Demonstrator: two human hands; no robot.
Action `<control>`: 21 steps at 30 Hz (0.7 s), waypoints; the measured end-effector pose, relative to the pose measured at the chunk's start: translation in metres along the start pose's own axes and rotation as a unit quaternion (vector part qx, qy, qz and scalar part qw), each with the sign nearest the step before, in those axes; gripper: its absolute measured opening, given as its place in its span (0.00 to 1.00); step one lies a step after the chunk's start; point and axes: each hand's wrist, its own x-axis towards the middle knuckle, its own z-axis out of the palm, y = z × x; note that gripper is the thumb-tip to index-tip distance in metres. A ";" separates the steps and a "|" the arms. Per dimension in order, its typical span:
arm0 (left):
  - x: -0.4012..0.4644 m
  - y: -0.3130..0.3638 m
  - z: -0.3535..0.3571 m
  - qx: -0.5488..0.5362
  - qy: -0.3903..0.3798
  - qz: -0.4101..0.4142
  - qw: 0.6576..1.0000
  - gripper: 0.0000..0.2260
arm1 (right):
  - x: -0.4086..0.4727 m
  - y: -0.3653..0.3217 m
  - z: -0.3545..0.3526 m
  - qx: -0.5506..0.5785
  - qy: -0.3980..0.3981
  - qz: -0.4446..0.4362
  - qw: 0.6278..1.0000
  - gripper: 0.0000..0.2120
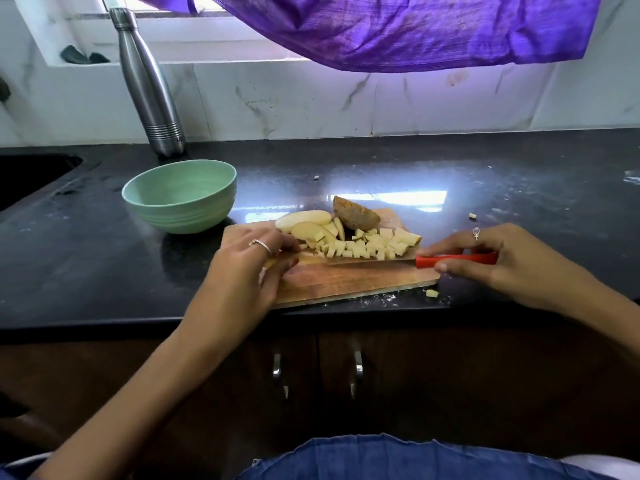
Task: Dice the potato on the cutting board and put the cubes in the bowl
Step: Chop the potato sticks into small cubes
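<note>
A wooden cutting board lies on the black counter. Several pale potato cubes are heaped at its middle, with a few potato slices to their left and an unpeeled potato piece behind. My right hand grips the red handle of a knife whose blade lies flat along the near side of the cubes. My left hand rests at the board's left end, fingertips touching the cubes and blade tip. A green bowl stands empty at the board's back left.
A steel bottle stands behind the bowl against the tiled wall. A sink is at the far left. Two stray cubes lie on the counter, one by the board's near right corner, one further back. A purple cloth hangs above.
</note>
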 end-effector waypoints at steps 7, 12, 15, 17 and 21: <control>-0.015 -0.005 0.005 -0.024 -0.047 0.008 0.999 0.08 | 0.002 -0.015 0.011 0.023 0.059 0.030 0.998 0.09; -0.008 -0.010 -0.002 -0.074 -0.100 -0.028 0.992 0.09 | -0.009 -0.037 0.015 0.097 0.116 0.064 0.986 0.08; -0.006 -0.009 -0.007 -0.091 -0.099 -0.061 0.989 0.16 | -0.013 -0.051 0.028 0.128 0.139 0.106 0.976 0.07; -0.006 -0.006 -0.009 -0.072 -0.087 -0.081 0.990 0.21 | -0.015 -0.059 0.038 0.119 0.126 0.126 0.977 0.09; -0.014 0.001 -0.008 0.003 -0.032 -0.151 0.988 0.12 | -0.020 -0.080 0.059 0.050 0.119 0.133 0.983 0.15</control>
